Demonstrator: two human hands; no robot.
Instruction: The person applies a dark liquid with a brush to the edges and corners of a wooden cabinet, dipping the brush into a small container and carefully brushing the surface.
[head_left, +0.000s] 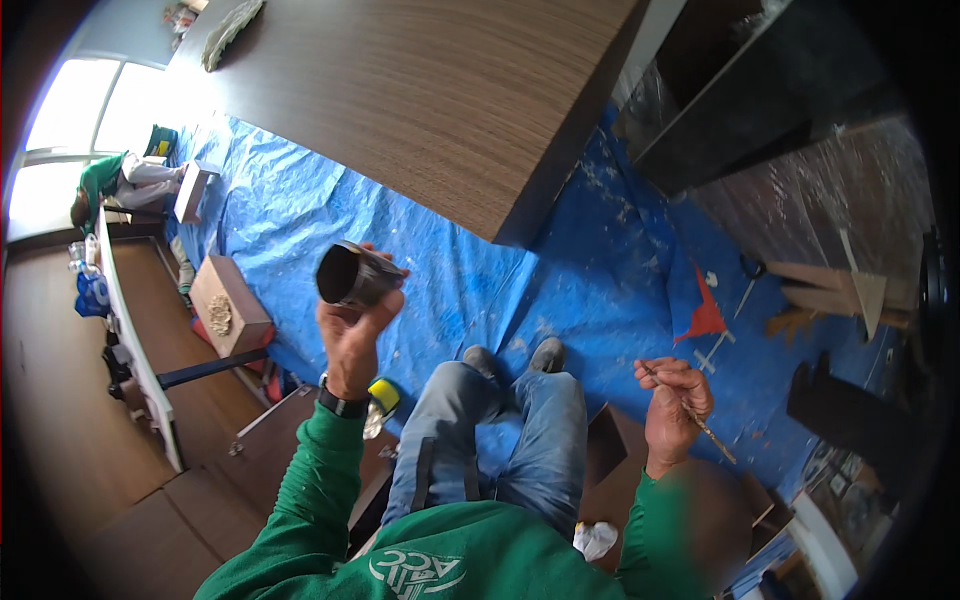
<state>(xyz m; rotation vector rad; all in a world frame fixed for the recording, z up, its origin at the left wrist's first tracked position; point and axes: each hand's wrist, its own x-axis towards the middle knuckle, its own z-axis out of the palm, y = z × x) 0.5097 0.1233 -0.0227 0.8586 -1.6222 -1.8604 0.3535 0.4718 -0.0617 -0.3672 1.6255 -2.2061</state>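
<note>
My left hand (350, 345) is closed around a dark cylindrical can (372, 278), held tilted above the floor covering. The can's round mouth shows, but its inside is too dark to make out any contents. Over on the right, my right hand (675, 400) pinches a thin, speckled brown stick (714, 437), which slants down past the palm. The two hands are well apart, one on each side of my legs. Ahead of them stands a large brown wood-grain panel or cabinet (420, 95), touched by neither hand.
A wrinkled blue sheet (440, 270) covers the floor. Pinkish-brown boxes (233, 300) sit at left, near another person (105, 180) in green. Plastic-wrapped panels (820, 200) and a red triangular piece (706, 312) are at right. A yellow-green object (384, 393) lies beside my left forearm.
</note>
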